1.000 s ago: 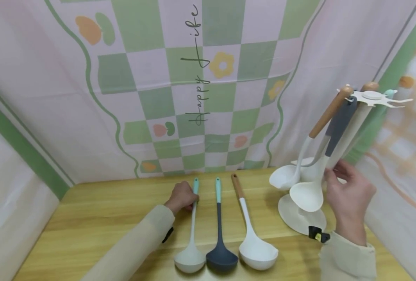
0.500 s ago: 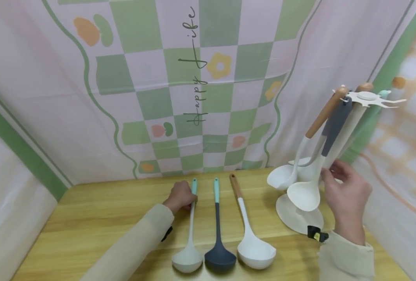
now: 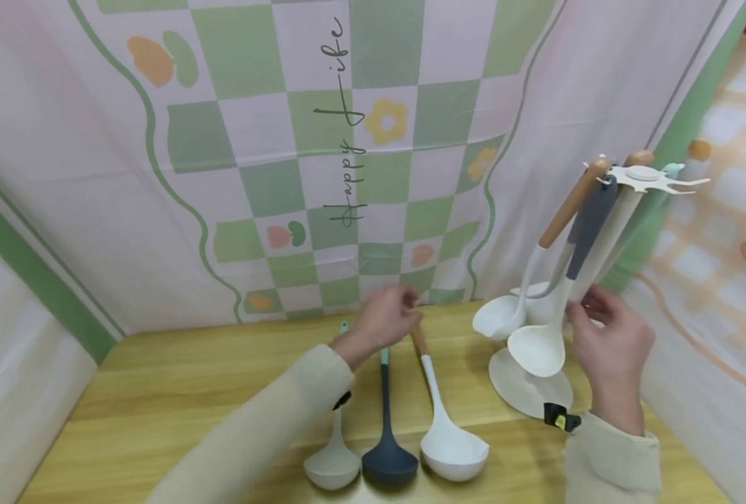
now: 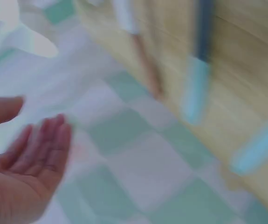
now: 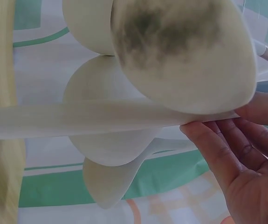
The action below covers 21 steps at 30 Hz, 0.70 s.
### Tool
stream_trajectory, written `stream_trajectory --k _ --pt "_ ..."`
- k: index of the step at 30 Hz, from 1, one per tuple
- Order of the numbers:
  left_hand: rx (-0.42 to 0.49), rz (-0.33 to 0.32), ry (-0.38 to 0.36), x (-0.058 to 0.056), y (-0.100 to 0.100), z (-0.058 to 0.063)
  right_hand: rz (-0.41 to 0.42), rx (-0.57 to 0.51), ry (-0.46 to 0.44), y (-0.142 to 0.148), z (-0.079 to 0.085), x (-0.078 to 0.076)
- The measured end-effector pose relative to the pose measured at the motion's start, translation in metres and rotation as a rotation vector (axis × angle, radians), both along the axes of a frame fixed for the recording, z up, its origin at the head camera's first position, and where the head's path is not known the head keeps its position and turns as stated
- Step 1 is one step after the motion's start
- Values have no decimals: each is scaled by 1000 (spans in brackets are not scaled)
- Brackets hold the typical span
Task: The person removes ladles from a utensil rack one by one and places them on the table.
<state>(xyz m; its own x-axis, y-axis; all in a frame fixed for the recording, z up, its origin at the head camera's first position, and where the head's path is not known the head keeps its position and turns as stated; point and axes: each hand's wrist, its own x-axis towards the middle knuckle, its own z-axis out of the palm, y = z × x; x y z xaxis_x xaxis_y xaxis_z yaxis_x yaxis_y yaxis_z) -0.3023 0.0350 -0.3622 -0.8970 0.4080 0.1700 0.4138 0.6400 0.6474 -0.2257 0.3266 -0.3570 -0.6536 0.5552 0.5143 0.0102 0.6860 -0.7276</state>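
Head view: from uncurled left hand, brown-handled white ladle is stretched toward five o'clock; white pole is pinched by right hand.

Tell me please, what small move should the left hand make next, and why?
Probably lower the left hand onto the brown handle of the white ladle and pinch it. The hand holds nothing, its fingers are open and apart from the handle, yet it is close to the handle's end; the right hand is occupied, gripping the stand's post.
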Motion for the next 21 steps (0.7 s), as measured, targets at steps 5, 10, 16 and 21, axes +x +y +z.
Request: stream_trajectory --k 5,10,16,21 --pt "287 -206 239 14 58 32 5 -8 -16 1 0 -1" --pt "510 -255 357 28 108 61 36 14 34 0 0 -3" --pt "606 -115 287 39 145 82 42 35 85 0 0 -3" --pt "582 -57 255 38 158 85 36 22 80 4 -1 -2"
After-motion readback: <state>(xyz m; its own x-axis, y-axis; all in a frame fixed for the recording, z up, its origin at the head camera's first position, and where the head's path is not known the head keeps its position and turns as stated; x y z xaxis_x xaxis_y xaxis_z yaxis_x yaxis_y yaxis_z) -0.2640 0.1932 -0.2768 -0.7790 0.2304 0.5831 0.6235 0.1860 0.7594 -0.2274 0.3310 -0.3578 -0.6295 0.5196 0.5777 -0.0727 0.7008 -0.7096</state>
